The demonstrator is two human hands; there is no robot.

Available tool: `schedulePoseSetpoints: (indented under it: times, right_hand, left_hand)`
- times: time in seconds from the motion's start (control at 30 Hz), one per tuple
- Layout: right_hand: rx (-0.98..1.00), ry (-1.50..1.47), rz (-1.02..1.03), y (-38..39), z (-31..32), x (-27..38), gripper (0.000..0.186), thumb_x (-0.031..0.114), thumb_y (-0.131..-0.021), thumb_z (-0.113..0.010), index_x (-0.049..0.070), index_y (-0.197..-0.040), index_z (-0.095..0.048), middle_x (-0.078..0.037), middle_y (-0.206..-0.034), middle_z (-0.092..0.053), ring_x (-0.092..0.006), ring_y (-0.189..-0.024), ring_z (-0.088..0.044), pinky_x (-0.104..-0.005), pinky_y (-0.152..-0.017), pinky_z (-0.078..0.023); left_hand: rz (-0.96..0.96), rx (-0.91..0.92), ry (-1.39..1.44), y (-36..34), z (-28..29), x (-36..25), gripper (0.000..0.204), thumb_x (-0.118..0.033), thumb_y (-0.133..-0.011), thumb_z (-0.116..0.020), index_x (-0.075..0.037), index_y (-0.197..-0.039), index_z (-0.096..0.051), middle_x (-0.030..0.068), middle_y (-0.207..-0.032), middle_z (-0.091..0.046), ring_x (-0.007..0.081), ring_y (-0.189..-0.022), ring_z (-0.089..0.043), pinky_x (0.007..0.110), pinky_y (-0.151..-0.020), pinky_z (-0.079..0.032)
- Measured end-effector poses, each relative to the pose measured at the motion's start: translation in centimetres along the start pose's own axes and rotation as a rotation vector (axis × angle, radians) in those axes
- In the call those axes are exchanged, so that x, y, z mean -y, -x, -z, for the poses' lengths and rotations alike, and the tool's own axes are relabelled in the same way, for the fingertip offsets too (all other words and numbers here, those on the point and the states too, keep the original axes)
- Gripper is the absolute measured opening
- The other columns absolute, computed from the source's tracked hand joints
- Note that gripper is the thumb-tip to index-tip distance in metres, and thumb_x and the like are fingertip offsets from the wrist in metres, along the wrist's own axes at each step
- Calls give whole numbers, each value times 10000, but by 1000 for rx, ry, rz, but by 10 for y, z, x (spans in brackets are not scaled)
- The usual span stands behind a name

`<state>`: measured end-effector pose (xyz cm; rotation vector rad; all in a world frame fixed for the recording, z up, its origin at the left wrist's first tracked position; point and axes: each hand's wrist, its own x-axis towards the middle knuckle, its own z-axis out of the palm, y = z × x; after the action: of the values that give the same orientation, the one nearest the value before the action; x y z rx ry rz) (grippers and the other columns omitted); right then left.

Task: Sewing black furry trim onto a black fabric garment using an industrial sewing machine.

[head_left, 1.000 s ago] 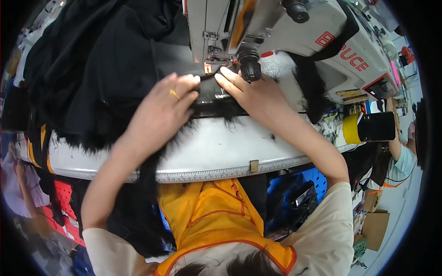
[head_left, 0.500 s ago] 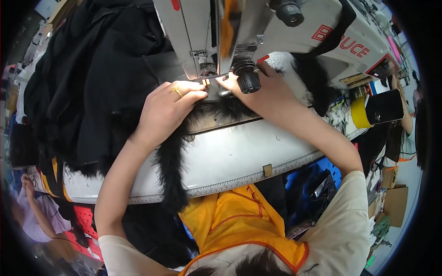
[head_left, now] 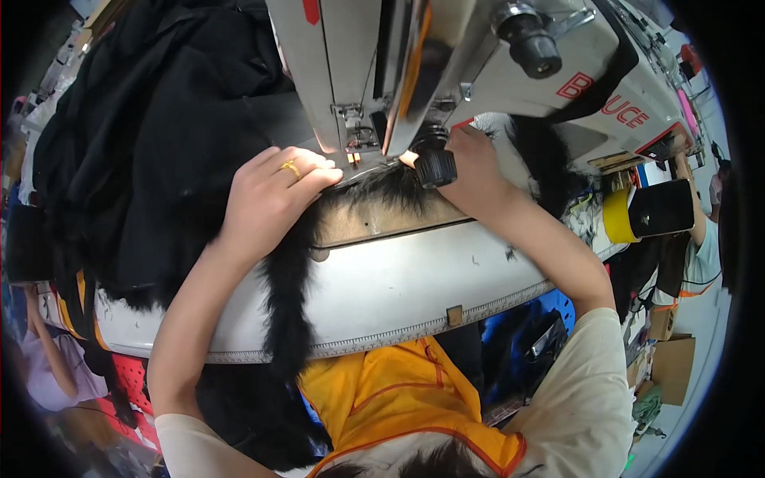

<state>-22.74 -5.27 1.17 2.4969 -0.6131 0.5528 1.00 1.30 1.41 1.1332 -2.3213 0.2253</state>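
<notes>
A strip of black fur trim (head_left: 386,190) runs along the edge of black fabric under the head of a white sewing machine (head_left: 331,72). Just left of the lit needle area, my left hand (head_left: 271,195), with a gold ring, pinches the fabric and trim edge between thumb and fingers. My right hand (head_left: 478,171) is to the right of the needle, closed at the trim's other end; a black knob (head_left: 436,166) hides part of its fingers. The trim's loose tail (head_left: 288,319) hangs over the table's front edge. A large black garment (head_left: 151,159) lies heaped on the left.
A ruler tape (head_left: 398,334) follows the white table's front edge. At the right stands a yellow and black roll-shaped object (head_left: 617,215). Other people's arms show at the far left and far right. A cardboard box (head_left: 673,370) sits at lower right.
My hands have moved apart, the right one shifting right, away from the needle. More of the fur edge now shows between them. The whole view has shifted slightly.
</notes>
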Motion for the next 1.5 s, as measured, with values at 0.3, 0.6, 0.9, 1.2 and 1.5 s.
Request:
schedulePoseSetpoints:
  times: [0.3,0.6,0.9,1.2,1.5]
  right_hand:
    - [-123,-40,-58,1,-2,-9,33,125,-635,-595,150,-633,-573,25,-679,-485,-154,-673,-533,-257,-586,-472]
    - [-167,-46,-108,-2,-2,-4,66,111,-621,-588,140,-601,-532,15,-652,-450,-153,-636,-507,-256,-604,-466]
    - [-140,-61,-12,4,-24,-12,63,93,-631,-589,94,-604,-532,-11,-690,-488,-176,-715,-540,-275,-654,-486]
    - [319,-35,66,11,16,-8,494,16,-763,-494,227,-1208,-528,20,-1210,-551,-201,-1046,-550,-306,-884,-453]
    - [59,-140,84,2,-10,1,412,80,-717,-572,176,-1116,-606,9,-1001,-624,-162,-853,-602,-268,-732,-498]
  left_hand:
    - [-68,-40,-112,-1,-11,3,170,-102,-679,-651,-116,-848,-661,-2,-758,-608,138,-697,-584,256,-608,-449]
    - [-21,114,-185,1,-6,-3,227,-88,-697,-595,-104,-919,-642,10,-772,-615,147,-718,-582,254,-642,-462]
    - [31,67,-80,13,-11,2,287,-84,-753,-525,-80,-1029,-603,58,-1064,-621,207,-1002,-588,294,-856,-475]
    - [21,0,-74,24,-5,-14,191,-81,-725,-569,-95,-908,-625,20,-944,-627,164,-928,-620,261,-737,-521]
    - [26,36,-43,16,1,-17,174,-87,-717,-582,-81,-887,-618,25,-916,-620,175,-874,-628,269,-711,-521]
